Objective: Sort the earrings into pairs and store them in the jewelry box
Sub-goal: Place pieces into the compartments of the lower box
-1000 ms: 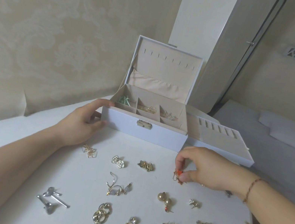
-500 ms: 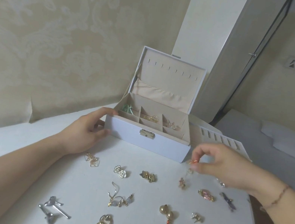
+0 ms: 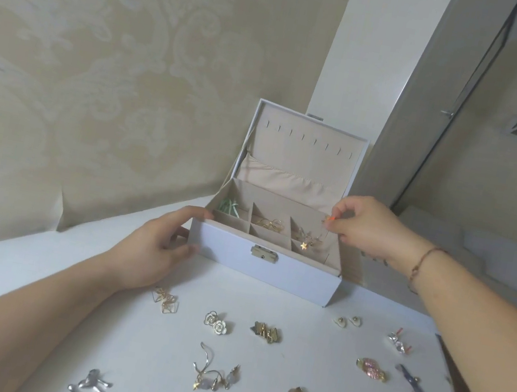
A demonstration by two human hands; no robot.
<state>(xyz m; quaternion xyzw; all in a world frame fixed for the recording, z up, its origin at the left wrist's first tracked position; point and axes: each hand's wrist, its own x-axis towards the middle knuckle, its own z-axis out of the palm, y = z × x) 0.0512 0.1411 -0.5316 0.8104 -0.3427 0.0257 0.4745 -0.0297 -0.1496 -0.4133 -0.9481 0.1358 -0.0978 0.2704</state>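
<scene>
An orange earring pair is carried from the table to the jewelry box

Since a second ago, the right hand (image 3: 371, 231) has been lifted from the table (image 3: 266, 301) and brought over the right end of the open jewelry box (image 3: 263, 267); the small orange earring pair (image 3: 329, 219) is pinched narrowly between thumb and forefinger, above the right compartments. The box is steadied at its left corner by the left hand (image 3: 155, 246), fingers lightly curled on the wall, nothing held. It is judged that this pair is about to be stored, while many pairs are left on the table, such as the rose earrings (image 3: 216, 322). The pinched earrings are mostly covered by the fingers, so it cannot be told if both are held. The tray behind the right wrist is hidden, and the lowest pairs are cut off by the frame edge.
</scene>
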